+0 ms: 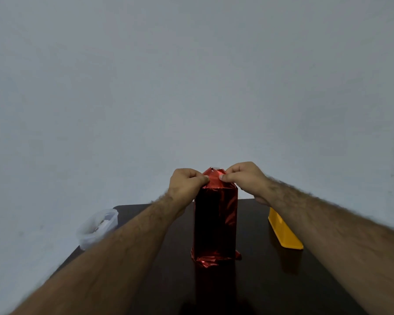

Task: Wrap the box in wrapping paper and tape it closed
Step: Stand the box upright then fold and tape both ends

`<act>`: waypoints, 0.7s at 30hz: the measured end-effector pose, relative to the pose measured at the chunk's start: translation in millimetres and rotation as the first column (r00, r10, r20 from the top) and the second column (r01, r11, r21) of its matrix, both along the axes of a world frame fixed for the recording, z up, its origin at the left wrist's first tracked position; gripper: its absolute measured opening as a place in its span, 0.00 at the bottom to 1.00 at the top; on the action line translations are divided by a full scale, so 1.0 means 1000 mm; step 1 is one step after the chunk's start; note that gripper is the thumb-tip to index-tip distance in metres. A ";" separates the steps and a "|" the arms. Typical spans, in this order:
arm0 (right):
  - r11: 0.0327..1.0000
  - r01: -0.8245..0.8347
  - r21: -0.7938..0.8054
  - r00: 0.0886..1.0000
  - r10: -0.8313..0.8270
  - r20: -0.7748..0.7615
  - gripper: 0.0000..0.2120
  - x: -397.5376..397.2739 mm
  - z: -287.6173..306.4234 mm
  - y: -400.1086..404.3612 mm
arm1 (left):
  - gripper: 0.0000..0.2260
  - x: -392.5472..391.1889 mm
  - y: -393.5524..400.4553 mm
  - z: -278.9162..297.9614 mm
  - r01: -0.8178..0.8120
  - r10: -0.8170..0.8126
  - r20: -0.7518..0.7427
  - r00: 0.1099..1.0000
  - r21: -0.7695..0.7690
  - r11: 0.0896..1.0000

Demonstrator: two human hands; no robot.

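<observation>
A tall box wrapped in shiny red foil paper (215,223) stands upright in the middle of the dark table (259,280). Loose crumpled paper flares out at its base. My left hand (187,184) pinches the folded paper at the top left of the box. My right hand (242,179) pinches the paper at the top right, thumb and fingers curled on the fold. A small bit of white shows at the very top of the box, between the hands.
A clear plastic container (98,226) with small items inside sits at the table's far left corner. A yellow oblong object (283,233) lies on the right side of the table. A plain grey wall stands behind.
</observation>
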State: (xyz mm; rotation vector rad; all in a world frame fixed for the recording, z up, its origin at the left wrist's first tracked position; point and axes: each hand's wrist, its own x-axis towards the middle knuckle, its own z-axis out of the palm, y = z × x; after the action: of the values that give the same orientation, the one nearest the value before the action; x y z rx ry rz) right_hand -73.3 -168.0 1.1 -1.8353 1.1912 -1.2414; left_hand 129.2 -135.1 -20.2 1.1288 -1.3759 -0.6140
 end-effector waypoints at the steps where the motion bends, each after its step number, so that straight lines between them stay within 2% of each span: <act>1: 1.000 -0.009 -0.005 1.000 0.009 0.023 0.06 0.002 0.001 0.000 | 0.07 -0.002 -0.002 -0.001 -0.023 0.023 -0.020 1.000 0.002 1.000; 3: 0.998 -0.039 0.045 0.995 0.034 0.099 0.07 0.006 0.003 0.002 | 0.06 -0.002 -0.007 -0.003 -0.042 0.041 -0.052 0.998 -0.002 0.999; 7: 0.953 -0.112 0.282 0.951 0.020 0.310 0.06 0.008 0.000 0.002 | 0.03 0.003 -0.016 -0.011 -0.045 0.043 -0.042 0.998 -0.050 0.998; 8: 0.957 -0.084 0.279 0.951 -0.006 0.308 0.06 0.007 -0.002 0.000 | 0.01 0.005 -0.017 -0.013 -0.091 0.091 -0.001 0.996 -0.096 0.991; 9: 0.965 -0.030 0.259 0.962 -0.043 0.270 0.08 0.006 -0.005 -0.001 | 0.05 0.006 -0.018 -0.015 -0.175 0.186 0.064 0.980 -0.156 0.972; 11: 0.974 0.070 0.214 0.979 -0.109 0.173 0.18 0.005 -0.009 -0.002 | 0.07 0.008 -0.013 -0.017 -0.311 0.359 0.117 0.926 -0.299 0.902; 12: 0.974 0.094 0.208 0.978 -0.130 0.163 0.20 0.004 -0.010 -0.002 | 0.08 0.007 -0.009 -0.017 -0.311 0.363 0.100 0.926 -0.341 0.887; 13: 0.972 0.101 0.210 0.977 -0.138 0.166 0.18 0.004 -0.011 -0.002 | 0.12 0.006 -0.003 -0.018 -0.274 0.327 0.095 0.940 -0.360 0.892; 15: 0.971 0.108 0.215 0.976 -0.144 0.161 0.13 0.004 -0.010 -0.003 | 0.22 0.002 0.008 -0.020 -0.161 0.223 0.141 0.964 -0.356 0.921; 17: 0.965 0.134 0.228 0.967 -0.178 0.185 0.09 0.006 -0.010 0.001 | 0.26 -0.004 0.020 -0.021 -0.091 0.175 0.244 0.954 -0.319 0.943; 21: 0.961 0.030 0.276 0.951 -0.112 0.287 0.11 0.011 -0.012 0.018 | 0.33 -0.008 0.025 -0.022 -0.113 0.172 0.385 0.907 -0.170 0.979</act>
State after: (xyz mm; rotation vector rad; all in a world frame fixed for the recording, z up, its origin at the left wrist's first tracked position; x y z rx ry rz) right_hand -62.4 -150.2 -11.2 -1.3617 1.1955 -1.2753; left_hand 121.0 -110.1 -42.5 1.2687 -1.6353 -0.1744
